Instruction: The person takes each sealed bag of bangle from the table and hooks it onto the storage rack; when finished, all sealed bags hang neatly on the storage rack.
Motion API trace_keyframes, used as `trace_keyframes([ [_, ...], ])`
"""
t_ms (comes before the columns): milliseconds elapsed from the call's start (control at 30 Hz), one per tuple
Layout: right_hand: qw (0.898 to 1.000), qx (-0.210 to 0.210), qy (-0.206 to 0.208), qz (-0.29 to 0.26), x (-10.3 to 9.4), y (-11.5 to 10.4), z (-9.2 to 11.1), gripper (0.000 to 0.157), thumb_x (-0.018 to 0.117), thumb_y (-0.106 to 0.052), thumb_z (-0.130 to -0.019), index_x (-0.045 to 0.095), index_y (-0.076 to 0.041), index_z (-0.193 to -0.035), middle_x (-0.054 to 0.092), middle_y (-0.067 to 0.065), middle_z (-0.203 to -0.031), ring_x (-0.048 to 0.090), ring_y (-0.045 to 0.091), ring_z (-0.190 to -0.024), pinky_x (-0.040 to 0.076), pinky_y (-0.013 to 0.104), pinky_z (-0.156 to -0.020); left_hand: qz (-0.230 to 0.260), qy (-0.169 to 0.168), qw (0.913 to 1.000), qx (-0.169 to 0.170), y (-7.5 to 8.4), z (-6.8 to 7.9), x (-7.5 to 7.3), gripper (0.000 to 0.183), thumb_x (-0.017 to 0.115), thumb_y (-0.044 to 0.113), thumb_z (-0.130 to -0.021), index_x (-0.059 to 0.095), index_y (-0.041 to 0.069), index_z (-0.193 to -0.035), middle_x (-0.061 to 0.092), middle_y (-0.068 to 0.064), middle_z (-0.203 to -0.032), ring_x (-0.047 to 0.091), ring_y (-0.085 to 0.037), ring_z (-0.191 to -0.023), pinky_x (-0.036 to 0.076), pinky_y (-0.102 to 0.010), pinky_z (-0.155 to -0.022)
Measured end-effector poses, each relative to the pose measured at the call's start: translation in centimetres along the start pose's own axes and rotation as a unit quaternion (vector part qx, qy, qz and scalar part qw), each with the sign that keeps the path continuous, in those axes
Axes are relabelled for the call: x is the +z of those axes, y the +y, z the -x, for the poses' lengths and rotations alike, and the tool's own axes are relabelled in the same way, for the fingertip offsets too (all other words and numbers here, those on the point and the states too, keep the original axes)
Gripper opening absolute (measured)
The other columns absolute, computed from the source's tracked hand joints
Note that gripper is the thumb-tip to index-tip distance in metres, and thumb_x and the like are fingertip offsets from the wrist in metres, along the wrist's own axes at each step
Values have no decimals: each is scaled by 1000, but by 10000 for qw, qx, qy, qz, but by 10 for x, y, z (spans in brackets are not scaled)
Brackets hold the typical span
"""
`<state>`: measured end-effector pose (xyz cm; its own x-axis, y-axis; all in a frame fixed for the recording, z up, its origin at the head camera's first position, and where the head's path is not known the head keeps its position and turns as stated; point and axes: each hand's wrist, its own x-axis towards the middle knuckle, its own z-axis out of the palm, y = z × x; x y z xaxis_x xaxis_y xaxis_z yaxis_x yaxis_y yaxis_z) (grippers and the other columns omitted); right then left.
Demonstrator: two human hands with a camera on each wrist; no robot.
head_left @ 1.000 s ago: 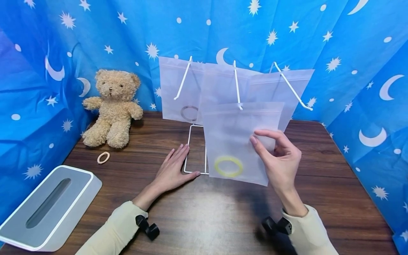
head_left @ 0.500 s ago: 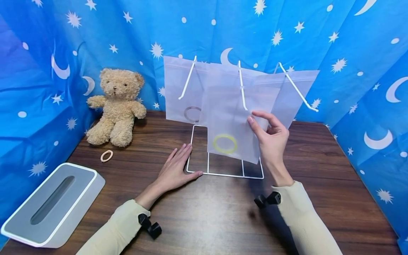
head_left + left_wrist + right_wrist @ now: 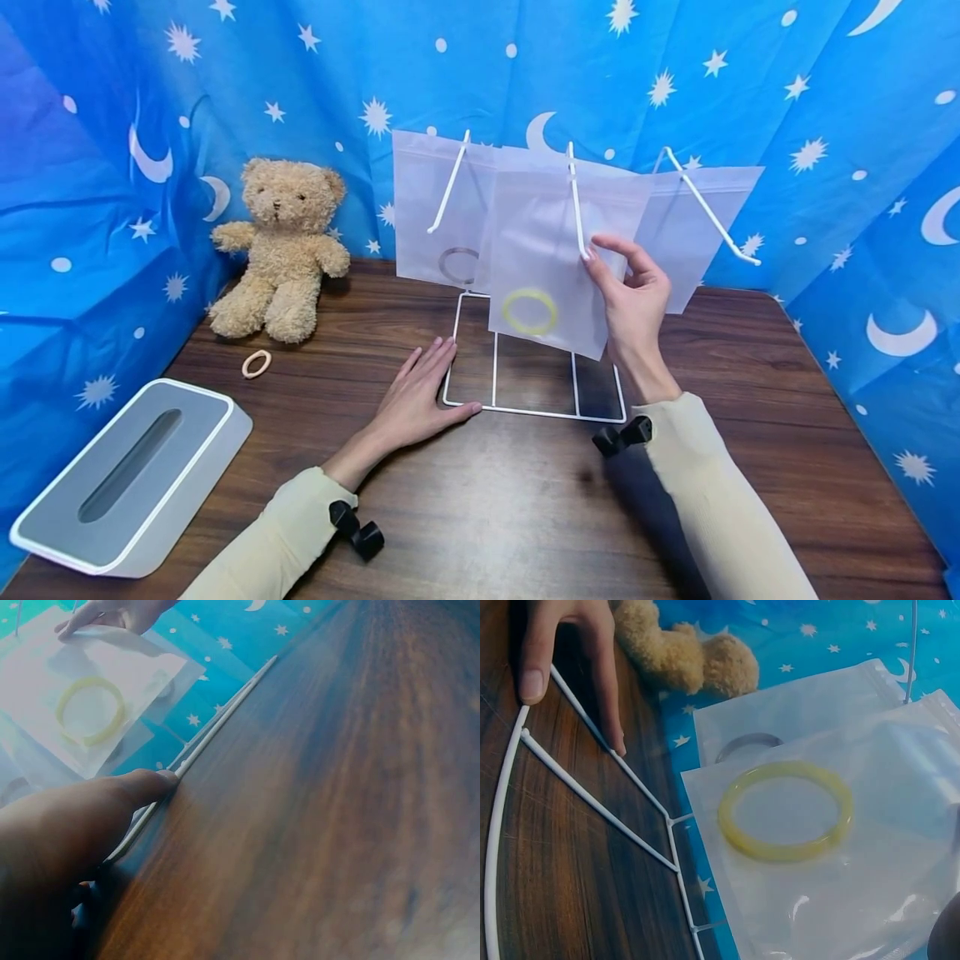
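My right hand point(image 3: 637, 296) pinches the right side of a frosted zip bag point(image 3: 555, 225) holding a yellow bangle point(image 3: 529, 312). The bag hangs on the middle hook point(image 3: 577, 200) of a white wire display rack point(image 3: 540, 412), and my thumb tip lies by the hook's end. In the right wrist view the bangle point(image 3: 786, 811) shows large through the bag. My left hand point(image 3: 412, 396) rests with straight fingers on the rack's left base wire and the table. Behind hangs another bag point(image 3: 435, 200) with a greyish bangle point(image 3: 459, 265) on the left hook.
A further frosted bag point(image 3: 693, 225) hangs at the right hook point(image 3: 712, 208). A teddy bear point(image 3: 279, 250) sits at the back left, with a pale beige ring point(image 3: 257, 364) before it. A grey-white tissue box point(image 3: 131, 479) stands on the left of the wooden table point(image 3: 495, 517).
My right hand and the bag with the yellow bangle have moved back and up, the bag's top sliding along the middle hook towards the rack. My left hand stays on the base.
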<state>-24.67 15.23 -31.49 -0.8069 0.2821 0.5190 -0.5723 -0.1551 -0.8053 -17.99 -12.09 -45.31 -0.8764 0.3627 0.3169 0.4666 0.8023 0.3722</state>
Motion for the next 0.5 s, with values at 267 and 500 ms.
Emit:
trace_keyframes([
  [267, 10000, 14, -28, -45, 6, -12, 3, 27, 81, 0, -79, 74, 3, -104, 69, 15, -108, 60, 8, -62, 49, 19, -60, 25, -12, 10000, -12, 0, 0, 1, 101, 59, 70, -83, 34, -1, -150, 32, -11, -156, 23, -25, -145, 14, -44, -118],
  [500, 9999, 19, -75, 96, -4, 4, -4, 30, 83, -5, -78, 75, 0, -106, 69, 13, -109, 57, 7, -59, 47, 19, -58, 5, 32, 10000, 10, 0, 0, 0, 102, 60, 70, -82, 34, -1, -150, 33, -12, -156, 23, -25, -145, 13, -45, -118],
])
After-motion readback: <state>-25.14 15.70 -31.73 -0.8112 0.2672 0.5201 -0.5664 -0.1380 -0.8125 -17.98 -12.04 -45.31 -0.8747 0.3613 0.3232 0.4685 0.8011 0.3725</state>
